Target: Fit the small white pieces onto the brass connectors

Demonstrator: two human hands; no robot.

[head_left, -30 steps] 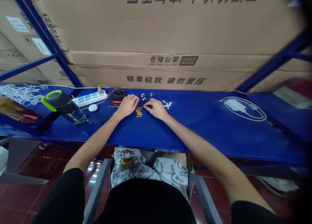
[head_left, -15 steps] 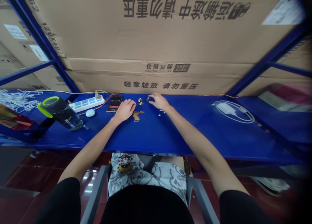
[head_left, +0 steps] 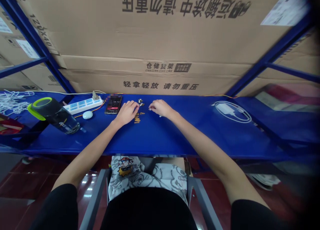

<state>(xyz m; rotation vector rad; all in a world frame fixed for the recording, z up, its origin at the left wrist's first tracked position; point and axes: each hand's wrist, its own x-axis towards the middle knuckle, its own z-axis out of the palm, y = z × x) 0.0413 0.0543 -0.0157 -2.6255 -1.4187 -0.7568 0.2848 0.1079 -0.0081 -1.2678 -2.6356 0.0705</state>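
Right hand, fingertips drawn together, seemed to pinch a small pale part over the counter, right of brass-coloured pieces beside the loosely curled left hand, its hold unclear, a one-piece transfer apparently underway that called for steady, light placement.

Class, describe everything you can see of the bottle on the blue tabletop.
The bottle has a dark, translucent, plastic-looking body with pale lettering; its top has a lime-green rim and loop. It appears to stand upright on the blue tabletop, though it slants in this wide view. It is by the left end of the white power strip; contact is unclear. Neither the left hand nor the right hand touches it.
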